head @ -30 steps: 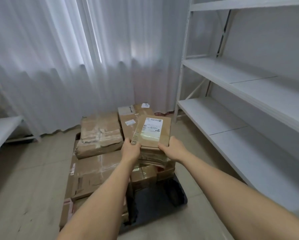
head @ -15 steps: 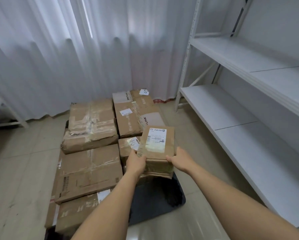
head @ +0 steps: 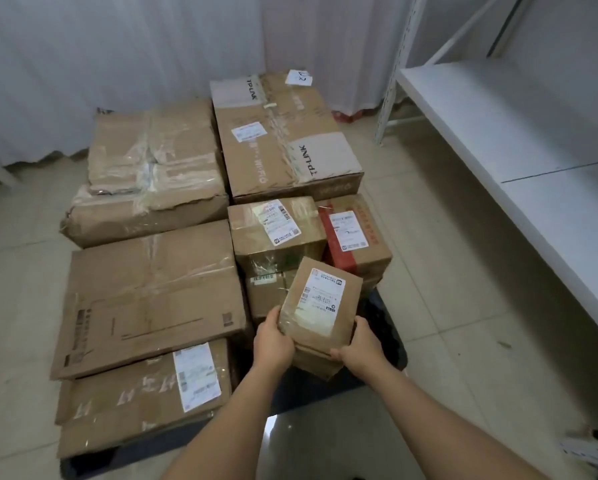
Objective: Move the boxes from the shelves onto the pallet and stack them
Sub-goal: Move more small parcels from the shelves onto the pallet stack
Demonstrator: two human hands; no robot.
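I hold a small brown box [head: 320, 306] with a white label, tilted, over the dark pallet [head: 385, 332] at its near right part. My left hand [head: 273, 344] grips its left near corner and my right hand [head: 358, 348] grips its right near corner. Whether a second box lies under it in my hands I cannot tell. Several cardboard boxes stand on the pallet: a TP-LINK box [head: 283, 133] at the far right, a taped box [head: 152, 171] at the far left, a flat box [head: 148, 292] at the left, and a red-taped box [head: 354, 233] just beyond my hands.
A white metal shelf rack [head: 519, 133] runs along the right, its lower shelf bare. White curtains [head: 152, 46] hang behind the pallet. Tiled floor [head: 446, 306] lies between the pallet and the rack.
My view has tipped down and closer to the pallet. The small box in both hands has come lower and nearer, over the pallet's near right part.
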